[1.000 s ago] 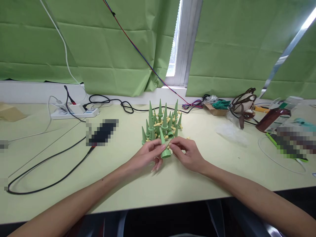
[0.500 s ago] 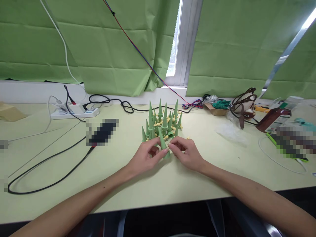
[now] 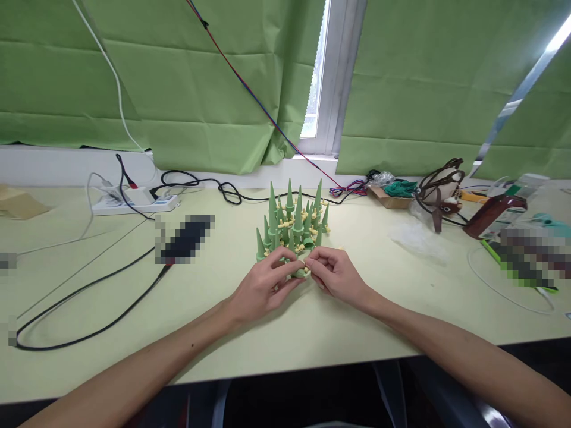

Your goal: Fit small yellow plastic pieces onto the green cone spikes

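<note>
A cluster of upright green cones joined by small yellow connector pieces stands on the pale table. At its near edge, my left hand is curled around one green cone, which stands close to the cluster. My right hand pinches at the same cone from the right, its fingertips meeting the left hand's; a small yellow piece shows between them. Both hands are closed.
A white power strip and black cables lie to the left. A blurred dark object sits left of the cones. Clutter, including a brown bottle and clear plastic, fills the right. Green curtains hang behind.
The cone held tilted in front of the cluster has been moved up against it and set more upright. Both hands shifted slightly away from me, closing tighter round it.
</note>
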